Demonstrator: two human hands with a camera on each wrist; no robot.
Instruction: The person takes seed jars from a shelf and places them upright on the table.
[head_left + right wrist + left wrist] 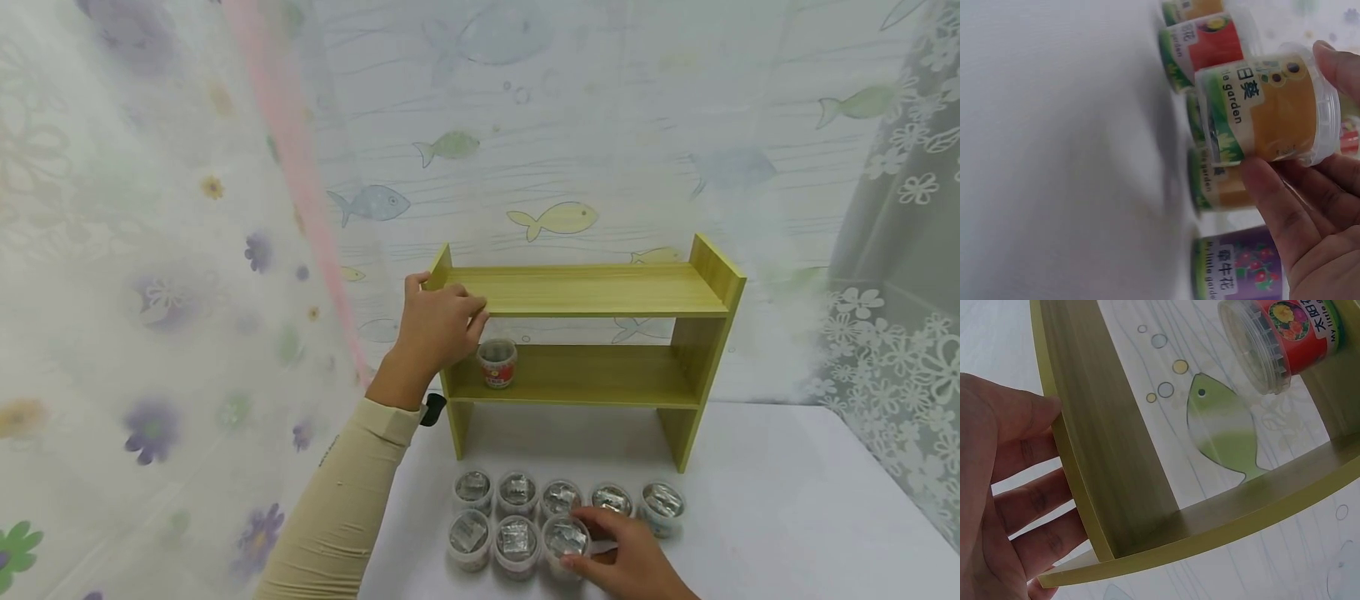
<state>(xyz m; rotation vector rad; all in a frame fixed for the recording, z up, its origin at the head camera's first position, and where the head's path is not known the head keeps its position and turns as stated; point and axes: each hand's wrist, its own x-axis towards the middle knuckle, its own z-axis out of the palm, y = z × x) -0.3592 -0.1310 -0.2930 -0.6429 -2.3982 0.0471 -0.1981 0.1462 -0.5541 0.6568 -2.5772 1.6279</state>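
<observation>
My left hand (442, 323) grips the top board of a yellow-green wooden shelf (585, 292) at its left end. In the left wrist view the thumb lies on the board's edge, with the fingers along its other face. My right hand (633, 554) holds a clear plastic seed cup (1279, 112) with an orange label between thumb and fingers, at the right end of the front row of cups. A silvery packet shows inside that cup in the head view. One red-labelled cup (497, 363) stands on the shelf's middle board, at the left.
Several similar cups, among them a back-row cup (517, 492) and a front-row cup (516, 546), stand in two rows on the white table (772, 500) before the shelf. A purple-labelled cup (1238, 265) shows in the right wrist view. Patterned curtains (570, 125) hang behind and at the sides.
</observation>
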